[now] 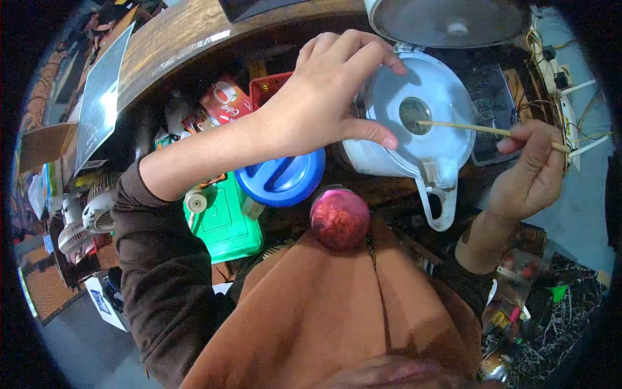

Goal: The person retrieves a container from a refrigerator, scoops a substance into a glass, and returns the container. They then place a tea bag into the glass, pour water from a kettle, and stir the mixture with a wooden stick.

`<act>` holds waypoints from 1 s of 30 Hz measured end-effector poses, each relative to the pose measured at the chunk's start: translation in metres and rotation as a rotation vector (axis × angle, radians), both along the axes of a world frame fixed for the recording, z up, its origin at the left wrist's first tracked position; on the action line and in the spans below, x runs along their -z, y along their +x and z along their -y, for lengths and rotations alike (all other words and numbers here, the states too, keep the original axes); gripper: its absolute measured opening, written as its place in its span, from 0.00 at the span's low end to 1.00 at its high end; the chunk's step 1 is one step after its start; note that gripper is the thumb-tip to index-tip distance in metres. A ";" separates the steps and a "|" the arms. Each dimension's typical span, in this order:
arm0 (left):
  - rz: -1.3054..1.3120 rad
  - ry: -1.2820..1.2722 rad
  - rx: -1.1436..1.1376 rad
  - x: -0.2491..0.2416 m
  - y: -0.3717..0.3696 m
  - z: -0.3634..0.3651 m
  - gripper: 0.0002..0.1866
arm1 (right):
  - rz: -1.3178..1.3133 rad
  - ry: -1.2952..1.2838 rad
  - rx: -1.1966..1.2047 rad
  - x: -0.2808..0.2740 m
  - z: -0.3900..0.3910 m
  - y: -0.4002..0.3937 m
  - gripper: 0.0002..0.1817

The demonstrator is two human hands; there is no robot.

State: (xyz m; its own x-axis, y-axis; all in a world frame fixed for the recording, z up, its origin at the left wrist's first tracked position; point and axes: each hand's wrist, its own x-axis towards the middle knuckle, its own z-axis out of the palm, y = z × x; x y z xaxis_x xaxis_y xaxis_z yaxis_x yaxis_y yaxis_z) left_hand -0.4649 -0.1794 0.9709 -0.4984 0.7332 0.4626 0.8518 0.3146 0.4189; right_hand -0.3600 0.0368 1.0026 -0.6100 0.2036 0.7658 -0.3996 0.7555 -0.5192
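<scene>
A thin wooden stick (470, 126) is pinched in my right hand (528, 172), at the right. Its far tip reaches the round opening (414, 115) in the middle of a white, pot-like appliance (453, 84). From the left, my left hand (327, 97) reaches over the appliance's left side. Its fingers are apart, with the index fingertip over the far part of the top and the thumb over the left part. A loop handle (439, 211) sticks out from the appliance toward me.
Above the appliance is a raised round lid (453, 23). A blue round lid (285, 175), a green box (223, 217) and a red packet (227, 100) lie left. A shiny red round object (340, 219) is close to my chest. Cables (534, 52) run along the right.
</scene>
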 end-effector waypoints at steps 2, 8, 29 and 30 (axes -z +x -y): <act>0.012 -0.011 0.002 0.000 -0.001 0.000 0.37 | 0.003 0.018 -0.001 -0.002 -0.001 -0.001 0.16; 0.014 -0.010 0.007 0.000 -0.001 0.000 0.37 | 0.007 0.034 -0.008 -0.005 0.002 -0.005 0.17; -0.006 0.010 0.011 0.001 -0.004 -0.001 0.39 | 0.068 0.073 0.022 0.000 0.003 -0.012 0.16; -0.007 0.011 0.012 0.002 -0.004 -0.001 0.39 | 0.063 0.093 0.052 0.004 0.003 -0.012 0.16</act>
State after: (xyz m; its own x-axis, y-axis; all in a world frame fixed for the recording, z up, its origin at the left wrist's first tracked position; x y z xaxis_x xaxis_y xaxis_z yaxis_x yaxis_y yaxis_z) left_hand -0.4691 -0.1781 0.9691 -0.4863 0.7340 0.4740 0.8583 0.2997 0.4166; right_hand -0.3718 0.0342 0.9984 -0.6480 0.1666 0.7432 -0.3272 0.8203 -0.4691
